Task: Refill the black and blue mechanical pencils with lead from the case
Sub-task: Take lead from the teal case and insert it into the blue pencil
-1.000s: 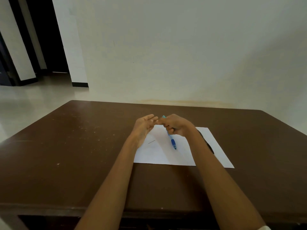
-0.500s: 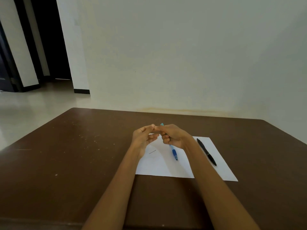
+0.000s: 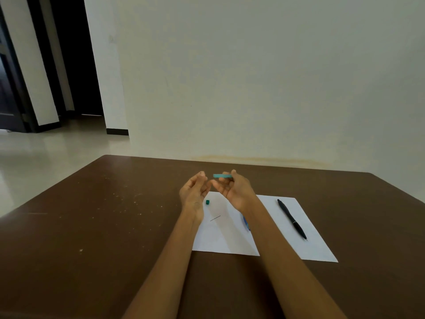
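- The right hand pinches the teal lead case at its right end, holding it roughly level above the far edge of the paper. The grip is on one end only; a slip drops the case onto the worktop.
- The case appears uncapped: a small teal cap lies on the paper below the hands. Judged risk: any tilt of the open end spills several leads at once, and they scatter or snap.
- The left hand is open beside the case mouth, palm turned inward, fingers relaxed, holding nothing that I can make out. If a lead falls out past the palm, it is lost against the dark worktop.
- One loose lead lies on the paper, just beside the left wrist. A forearm brushing it would likely break it or roll it off the sheet.
- The blue pencil lies on the paper, mostly hidden under the right forearm. Lowering that arm could knock it aside; whether it is open for filling cannot be told.
- The black pencil lies on the right half of the paper, tip toward the person, well apart from both hands. Its refill state cannot be judged.
- The cap is small and loose; a nudge sends it off the sheet.
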Motion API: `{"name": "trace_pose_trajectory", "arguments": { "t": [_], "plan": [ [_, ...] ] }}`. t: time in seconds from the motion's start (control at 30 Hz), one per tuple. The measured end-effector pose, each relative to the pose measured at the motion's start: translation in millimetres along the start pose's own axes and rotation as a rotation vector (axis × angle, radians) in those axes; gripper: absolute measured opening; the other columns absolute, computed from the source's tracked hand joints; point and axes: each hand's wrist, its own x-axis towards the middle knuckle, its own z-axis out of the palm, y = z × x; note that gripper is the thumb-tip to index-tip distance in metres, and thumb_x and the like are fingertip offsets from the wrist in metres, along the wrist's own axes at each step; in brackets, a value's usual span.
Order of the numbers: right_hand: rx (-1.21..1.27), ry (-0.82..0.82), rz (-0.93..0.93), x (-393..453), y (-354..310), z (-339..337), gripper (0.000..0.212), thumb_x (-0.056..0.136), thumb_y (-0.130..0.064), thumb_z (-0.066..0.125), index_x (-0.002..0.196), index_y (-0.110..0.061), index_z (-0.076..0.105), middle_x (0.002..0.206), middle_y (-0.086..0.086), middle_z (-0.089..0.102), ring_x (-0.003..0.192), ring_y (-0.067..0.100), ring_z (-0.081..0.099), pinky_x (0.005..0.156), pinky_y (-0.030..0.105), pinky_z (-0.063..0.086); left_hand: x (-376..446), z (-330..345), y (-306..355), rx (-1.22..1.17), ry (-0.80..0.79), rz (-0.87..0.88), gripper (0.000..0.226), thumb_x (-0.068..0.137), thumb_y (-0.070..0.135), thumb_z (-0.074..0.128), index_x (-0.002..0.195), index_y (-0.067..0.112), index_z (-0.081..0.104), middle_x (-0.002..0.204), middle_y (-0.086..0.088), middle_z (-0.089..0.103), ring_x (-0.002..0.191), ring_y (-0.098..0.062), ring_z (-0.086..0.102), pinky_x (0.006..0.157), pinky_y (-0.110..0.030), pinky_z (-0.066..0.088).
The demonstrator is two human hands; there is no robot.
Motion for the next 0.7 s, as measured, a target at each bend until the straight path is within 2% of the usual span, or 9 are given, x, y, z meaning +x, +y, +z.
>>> {"name": "trace_pose_trajectory", "arguments": {
  "t": [0.13,0.27,0.37,0.5,0.7],
  "plan": [
    [0.126,-0.033,0.051,-1.4,4.4,6.4,0.028,0.103,-0.021,0.034,0.102,0.001,0.051,0.078,0.018,0.059,0.079,0.030,0.066,0.071,0.035,0.058,0.5,1.1,-0.6,0.005,0.013,0.047,0.010,0.084,0.009,0.065,0.094,0.009,0.066,0.086,-0.009,0.067,0.081,-0.021,0.065,0.087,-0.036,0.053],
    [0.157,-0.032,0.063,0.5,3.7,6.4,0.027,0.103,-0.019,0.033,0.106,0.001,0.051,0.080,0.018,0.059,0.081,0.030,0.066,0.071,0.035,0.057,0.4,2.7,-1.0,0.043,0.028,0.099,0.012,0.084,0.008,0.064,0.096,0.006,0.066,0.088,-0.010,0.067,0.086,-0.022,0.065,0.088,-0.035,0.053],
    [0.138,-0.038,0.077,2.5,4.0,5.1,0.029,0.103,-0.020,0.034,0.102,0.002,0.053,0.079,0.018,0.060,0.081,0.029,0.066,0.075,0.036,0.057,-0.5,3.7,-0.9,0.074,0.018,0.120,0.017,0.085,0.008,0.064,0.101,0.004,0.066,0.090,-0.009,0.068,0.084,-0.019,0.066,0.085,-0.031,0.055],
    [0.105,-0.053,0.107,3.4,7.0,5.3,0.030,0.103,-0.021,0.035,0.101,0.002,0.055,0.080,0.018,0.062,0.080,0.027,0.066,0.070,0.034,0.059,-0.2,3.3,-0.8,0.073,0.033,0.117,0.019,0.084,0.010,0.065,0.102,0.004,0.067,0.090,-0.008,0.069,0.083,-0.017,0.066,0.082,-0.029,0.056],
    [0.121,-0.059,0.127,2.1,8.8,7.3,0.029,0.103,-0.019,0.035,0.099,0.001,0.055,0.078,0.017,0.062,0.074,0.024,0.065,0.076,0.034,0.055,-2.0,3.4,-1.3,0.102,0.017,0.127,0.018,0.083,0.011,0.066,0.100,0.007,0.068,0.089,-0.005,0.069,0.081,-0.014,0.067,0.077,-0.024,0.057]
  ]
}}
